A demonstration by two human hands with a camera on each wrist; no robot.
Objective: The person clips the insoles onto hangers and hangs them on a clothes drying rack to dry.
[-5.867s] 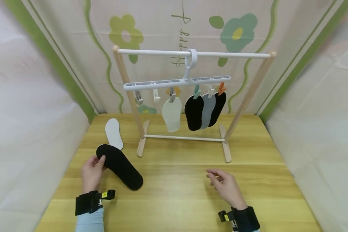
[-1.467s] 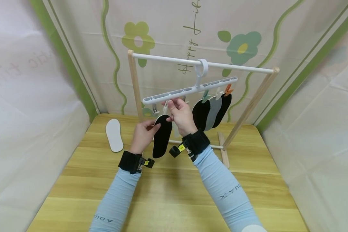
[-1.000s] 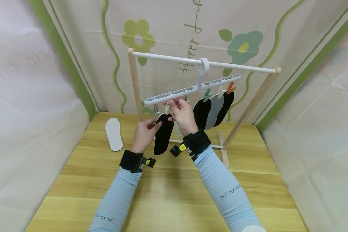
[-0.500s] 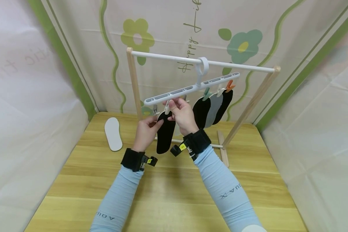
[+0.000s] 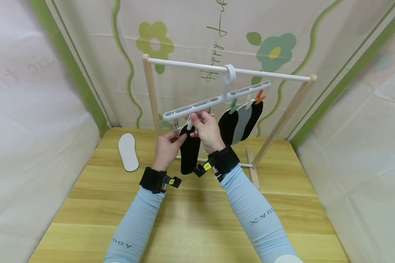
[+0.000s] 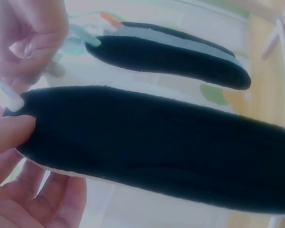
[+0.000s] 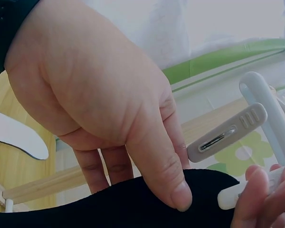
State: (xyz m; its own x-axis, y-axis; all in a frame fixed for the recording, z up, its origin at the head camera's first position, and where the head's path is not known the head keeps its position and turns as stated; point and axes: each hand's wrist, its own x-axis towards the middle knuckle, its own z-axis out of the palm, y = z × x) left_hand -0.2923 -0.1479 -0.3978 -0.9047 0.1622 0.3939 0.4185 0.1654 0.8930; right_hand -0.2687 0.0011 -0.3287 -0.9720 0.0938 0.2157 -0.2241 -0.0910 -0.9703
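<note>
4 insoles were already hanging from the white clip hanger [image 5: 217,101]: a pale one mostly hidden behind our hands, then a black insole [image 5: 228,128], a grey insole [image 5: 241,123] and another black one [image 5: 254,116] grouped at the right end. The 5th, the black insole in hand [image 5: 190,149], was up at a white clip [image 5: 189,122] near the hanger's left end but not yet clearly clipped; the head view did not show whether the clip had bitten on the edge. The white insole [image 5: 128,151] lay flat on the worktop [image 5: 197,215], well apart to the left, not yet hung. So we judged the job past halfway: 1 being clipped, 1 left.

Grip state: left hand [image 5: 167,148] pinched the top end of the black insole between thumb and fingers; the left wrist view showed the thumb pressed on its upper edge. Right hand [image 5: 205,129] had its fingers curled around the white clip, squeezing it right over the insole's top, per the right wrist view.

Materials:
- Insoles: thin, flat, felt-like, matte, rounded foot outline; the one in hand had a black face with a pale underside edge.
- Hanger: moulded white plastic bar, tilted down to the left, with a ring hook on a white rail [image 5: 224,69].
- Clips: small plastic pegs in white, teal and orange, ribbed at the finger end.
- Rack: pale wood uprights [image 5: 151,95] and feet.
- Worktop: light wood grain, smooth.
</note>
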